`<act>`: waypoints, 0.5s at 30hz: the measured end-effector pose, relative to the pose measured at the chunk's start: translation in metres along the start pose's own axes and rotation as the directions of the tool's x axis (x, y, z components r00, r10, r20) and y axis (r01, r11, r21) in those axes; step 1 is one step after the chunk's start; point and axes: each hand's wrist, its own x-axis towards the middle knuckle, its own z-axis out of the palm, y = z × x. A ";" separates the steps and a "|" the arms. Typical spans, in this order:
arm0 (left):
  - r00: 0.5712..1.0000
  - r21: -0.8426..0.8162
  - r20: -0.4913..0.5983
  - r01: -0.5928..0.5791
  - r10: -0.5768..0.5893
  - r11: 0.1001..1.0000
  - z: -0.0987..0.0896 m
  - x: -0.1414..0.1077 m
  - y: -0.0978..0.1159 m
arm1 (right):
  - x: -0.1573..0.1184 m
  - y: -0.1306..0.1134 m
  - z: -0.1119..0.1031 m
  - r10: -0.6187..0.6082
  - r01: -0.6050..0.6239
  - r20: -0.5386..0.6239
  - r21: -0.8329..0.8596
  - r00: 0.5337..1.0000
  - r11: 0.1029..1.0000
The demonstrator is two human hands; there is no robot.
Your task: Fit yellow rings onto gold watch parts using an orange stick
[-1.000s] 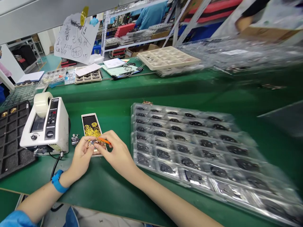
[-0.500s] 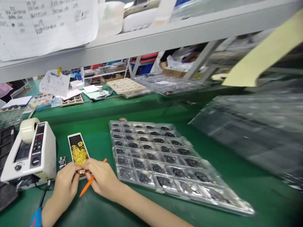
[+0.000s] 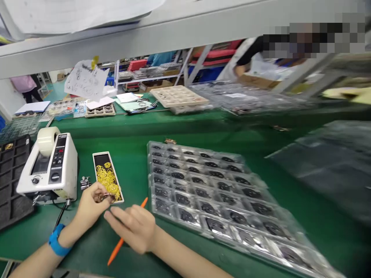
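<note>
My left hand (image 3: pixel 92 204), with a blue band (image 3: pixel 59 240) at its wrist, is closed on a small copper-coloured metal part (image 3: pixel 101 197) at the front end of the white box. Yellow rubber bands (image 3: pixel 108 178) lie in that narrow box (image 3: pixel 94 165). My right hand (image 3: pixel 135 226) is just right of the left, its thumb and index finger close to the left fingertips but apart from the part. A slim orange pointed stick (image 3: pixel 116 251) passes through its curled fingers. Beside my left hand stands a small silver metal item (image 3: pixel 85 182).
A white tape dispenser (image 3: pixel 62 170) stands left, beside a black compartment tray (image 3: pixel 17 185). A clear plastic tray (image 3: pixel 199 200) with dark parts covers the right middle. A grey shelf beam (image 3: pixel 188 34) crosses above. Another person's arm (image 3: pixel 249 54) shows behind.
My hands have separated: the right has drawn back from the metal part, which stays in the left. The camera view has shifted, so the bench appears further right.
</note>
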 end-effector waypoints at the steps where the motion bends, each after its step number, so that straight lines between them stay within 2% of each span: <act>1: 0.996 -0.141 0.044 0.078 -0.073 0.987 0.002 0.000 0.001 | -0.002 0.001 0.002 0.038 -0.037 0.024 -0.030 0.999 0.999; 3: 0.982 -0.322 0.128 0.174 -0.139 0.931 0.004 0.000 0.004 | -0.005 0.006 0.006 0.135 -0.131 0.035 -0.080 0.990 0.988; 6: 0.969 -0.397 0.192 0.223 -0.157 0.890 0.006 -0.003 0.010 | -0.008 0.016 0.012 0.246 -0.243 0.028 -0.076 0.969 0.967; 10: 0.983 -0.350 0.141 0.160 -0.118 0.923 0.007 -0.007 0.013 | -0.011 0.022 0.014 0.268 -0.268 0.074 0.001 0.961 0.963; 15: 0.993 -0.248 0.097 0.094 -0.072 0.964 0.010 -0.012 0.013 | -0.013 0.021 0.015 0.269 -0.274 0.066 0.086 0.961 0.958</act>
